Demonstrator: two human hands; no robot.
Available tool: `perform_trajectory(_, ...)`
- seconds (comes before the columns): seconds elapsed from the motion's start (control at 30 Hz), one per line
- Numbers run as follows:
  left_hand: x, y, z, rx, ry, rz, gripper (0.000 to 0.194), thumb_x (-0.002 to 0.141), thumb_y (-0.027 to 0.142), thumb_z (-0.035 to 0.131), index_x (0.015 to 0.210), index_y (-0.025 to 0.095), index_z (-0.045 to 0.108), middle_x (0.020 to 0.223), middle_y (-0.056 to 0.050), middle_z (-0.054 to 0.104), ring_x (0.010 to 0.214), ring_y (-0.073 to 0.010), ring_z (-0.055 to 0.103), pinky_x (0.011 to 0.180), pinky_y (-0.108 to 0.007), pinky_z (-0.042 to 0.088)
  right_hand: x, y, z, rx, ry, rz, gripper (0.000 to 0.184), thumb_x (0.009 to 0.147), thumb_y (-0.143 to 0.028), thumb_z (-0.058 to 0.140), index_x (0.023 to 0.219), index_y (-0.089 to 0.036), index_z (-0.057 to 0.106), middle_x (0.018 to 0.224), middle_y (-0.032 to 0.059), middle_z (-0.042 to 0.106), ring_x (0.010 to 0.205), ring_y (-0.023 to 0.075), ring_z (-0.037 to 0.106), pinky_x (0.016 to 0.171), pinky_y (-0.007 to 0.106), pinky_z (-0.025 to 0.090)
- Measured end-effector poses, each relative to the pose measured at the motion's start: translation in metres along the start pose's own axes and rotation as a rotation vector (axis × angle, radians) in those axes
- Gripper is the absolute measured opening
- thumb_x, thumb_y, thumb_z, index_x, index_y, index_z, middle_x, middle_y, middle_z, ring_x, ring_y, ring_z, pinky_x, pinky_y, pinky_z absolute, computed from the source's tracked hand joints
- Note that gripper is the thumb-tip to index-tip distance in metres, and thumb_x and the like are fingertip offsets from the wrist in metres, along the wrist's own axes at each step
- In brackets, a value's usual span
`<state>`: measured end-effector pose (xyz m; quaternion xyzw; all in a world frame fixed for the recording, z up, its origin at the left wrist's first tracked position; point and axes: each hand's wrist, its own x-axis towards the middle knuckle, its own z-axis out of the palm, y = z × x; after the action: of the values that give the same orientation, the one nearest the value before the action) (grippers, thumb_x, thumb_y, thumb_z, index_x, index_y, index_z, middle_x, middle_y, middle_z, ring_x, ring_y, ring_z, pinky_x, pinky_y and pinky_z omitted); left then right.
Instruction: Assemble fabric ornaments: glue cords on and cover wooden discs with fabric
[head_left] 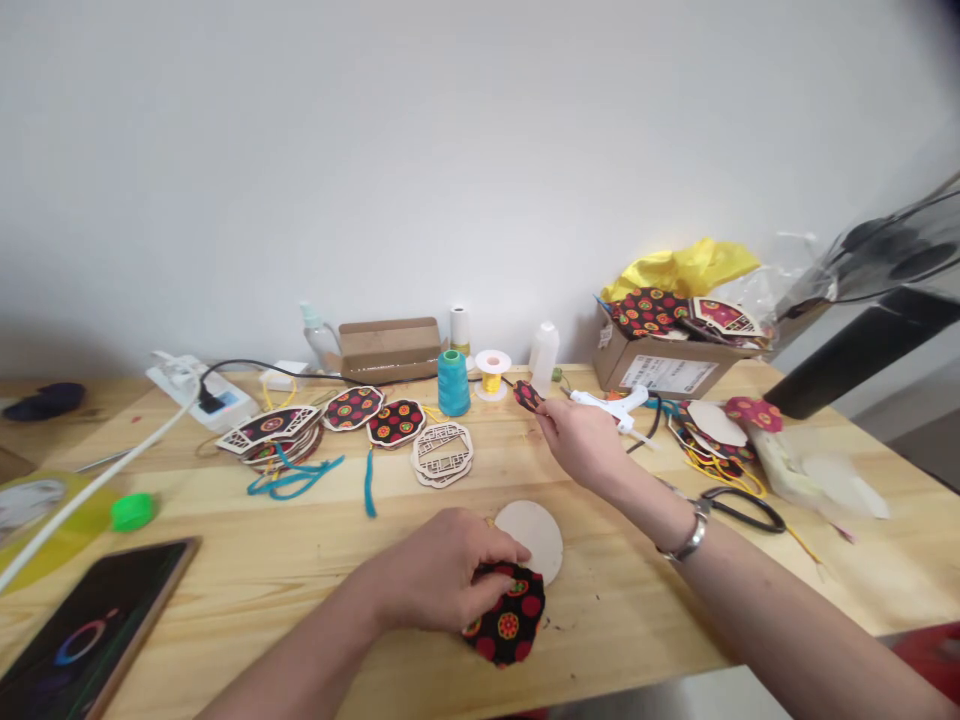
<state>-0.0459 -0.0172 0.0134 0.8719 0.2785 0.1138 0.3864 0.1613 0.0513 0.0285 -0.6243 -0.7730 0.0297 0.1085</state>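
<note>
perhaps for control, the left hand (pixel 442 575) clamps a patterned fabric piece (pixel 508 625) between its fingers; the right's (pixel 585 440) pinch a small patterned scrap (pixel 527 396).

Black floral fabric (pixel 508 625) (red-dotted) overlaps a round pale disc (pixel 541 530), a small patterned piece (pixel 526 395) well apart.

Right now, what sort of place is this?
Probably a craft workspace: there's a teal thread cone, what looks like a hot glue gun, and black floral fabric on a wooden table.
</note>
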Motion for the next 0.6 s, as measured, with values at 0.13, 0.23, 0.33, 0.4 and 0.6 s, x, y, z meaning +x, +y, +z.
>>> perform_trajectory(0.13,-0.001,0.001,-0.003,0.025,-0.006,0.007,0.028,0.082,0.019,0.052,0.104,0.023,0.070,0.087,-0.003,0.073,0.075,-0.0154,0.064,0.068,-0.021,0.043,0.016,-0.005,0.005,0.053,-0.109,-0.178,0.029,0.092,-0.015,0.037,0.098,-0.010,0.065,0.106,0.0197,0.065,0.101,0.0258,0.059,0.084,0.034,0.042)
perform_trajectory(0.23,-0.001,0.002,-0.005,0.024,-0.017,0.007,0.029,0.083,0.018,0.052,0.106,0.023,0.070,0.087,-0.004,0.073,0.074,-0.0149,0.065,0.067,-0.021,0.043,0.020,-0.005,0.001,0.151,-0.266,-0.358,0.028,0.090,-0.011,0.039,0.101,-0.016,0.064,0.126,0.0113,0.058,0.115,0.0186,0.051,0.095,0.028,0.039)
perform_trajectory(0.33,-0.001,0.000,-0.005,0.015,-0.018,0.008,0.031,0.083,0.019,0.051,0.107,0.023,0.069,0.091,-0.004,0.074,0.075,-0.0145,0.065,0.067,-0.020,0.044,0.000,0.006,-0.028,0.215,-0.507,-0.436,0.025,0.083,-0.007,0.045,0.085,-0.018,0.067,0.100,0.0040,0.070,0.090,0.0137,0.061,0.081,0.023,0.045)
perform_trajectory(0.4,-0.001,-0.001,-0.005,0.014,-0.018,0.008,0.031,0.083,0.018,0.051,0.108,0.024,0.069,0.092,-0.004,0.074,0.076,-0.0147,0.066,0.068,-0.020,0.044,-0.028,0.019,-0.059,0.228,-0.686,-0.434,0.026,0.076,-0.003,0.047,0.068,-0.019,0.066,0.071,-0.0001,0.070,0.063,0.0117,0.060,0.061,0.021,0.046)
perform_trajectory(0.6,0.000,-0.001,-0.005,0.040,-0.031,-0.001,0.033,0.082,0.016,0.051,0.109,0.023,0.069,0.096,-0.005,0.074,0.081,-0.0167,0.068,0.073,-0.023,0.046,-0.076,0.042,-0.103,0.359,-0.821,-0.260,0.025,0.076,-0.006,0.049,0.071,-0.022,0.067,0.069,0.0009,0.068,0.063,0.0134,0.060,0.058,0.022,0.043)
